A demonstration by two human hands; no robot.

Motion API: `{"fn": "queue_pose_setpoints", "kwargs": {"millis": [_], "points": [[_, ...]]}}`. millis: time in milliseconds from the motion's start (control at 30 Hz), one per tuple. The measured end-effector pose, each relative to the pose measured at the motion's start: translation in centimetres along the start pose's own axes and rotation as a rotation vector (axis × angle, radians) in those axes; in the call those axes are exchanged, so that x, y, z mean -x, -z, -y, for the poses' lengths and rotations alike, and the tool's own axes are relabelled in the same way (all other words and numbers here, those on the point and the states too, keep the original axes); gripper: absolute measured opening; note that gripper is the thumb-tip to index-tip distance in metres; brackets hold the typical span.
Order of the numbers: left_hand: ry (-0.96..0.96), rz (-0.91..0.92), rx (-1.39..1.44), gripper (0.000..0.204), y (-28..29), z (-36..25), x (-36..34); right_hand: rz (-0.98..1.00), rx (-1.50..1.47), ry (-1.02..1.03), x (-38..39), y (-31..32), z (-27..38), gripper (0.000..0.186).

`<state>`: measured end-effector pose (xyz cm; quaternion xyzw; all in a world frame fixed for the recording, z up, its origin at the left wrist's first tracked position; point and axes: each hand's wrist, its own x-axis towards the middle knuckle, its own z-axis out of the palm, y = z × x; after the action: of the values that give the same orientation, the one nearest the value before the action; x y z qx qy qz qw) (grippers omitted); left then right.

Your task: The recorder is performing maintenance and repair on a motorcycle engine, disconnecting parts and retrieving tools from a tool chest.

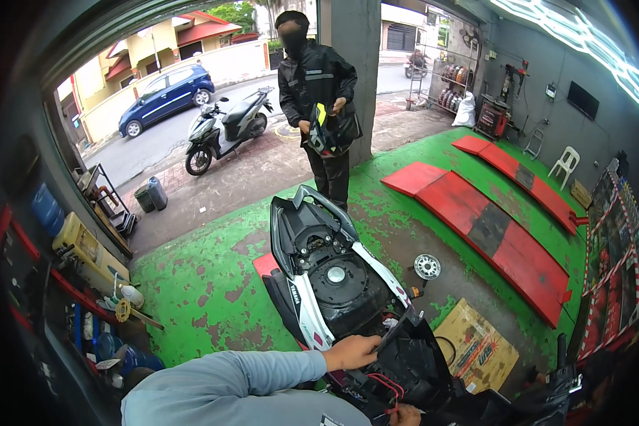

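A partly stripped scooter (334, 277) with white and black body parts is in front of me, its seat off and the round black cap area exposed. My left hand (351, 353) lies across the scooter's middle, its fingers closed at the edge of a black plastic panel (412, 351). Low in the picture, my right hand (406, 414) is pinched by the end of a red cable (387, 383), which loops out of the bodywork. The lower frame edge cuts off part of this hand.
A person (319, 99) in dark clothes stands beyond the scooter's tail, holding a helmet (322, 131). Red ramps (447, 199) and flattened cardboard (476, 344) lie to the right. A round metal part (427, 267) is on the floor. Bottles and tools crowd the left; a parked scooter (231, 128) stands outside.
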<state>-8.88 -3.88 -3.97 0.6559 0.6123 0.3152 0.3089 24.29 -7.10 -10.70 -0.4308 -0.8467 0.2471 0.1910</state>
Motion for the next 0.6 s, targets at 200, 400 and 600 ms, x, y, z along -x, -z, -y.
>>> {"fn": "queue_pose_setpoints", "kwargs": {"millis": [200,400,600], "points": [[0.038,-0.072,-0.005,0.024,1.8,-0.1,2.0,0.013,-0.02,0.006,-1.7,0.6,1.4,0.022],[0.006,-0.139,-0.005,0.023,1.2,-0.4,1.8,0.084,-0.119,-0.119,-5.2,2.1,0.5,0.045],[-0.074,-0.076,0.027,0.023,-0.1,-0.3,-0.6,0.685,0.009,-0.427,-11.0,6.6,-1.3,0.069]]}}
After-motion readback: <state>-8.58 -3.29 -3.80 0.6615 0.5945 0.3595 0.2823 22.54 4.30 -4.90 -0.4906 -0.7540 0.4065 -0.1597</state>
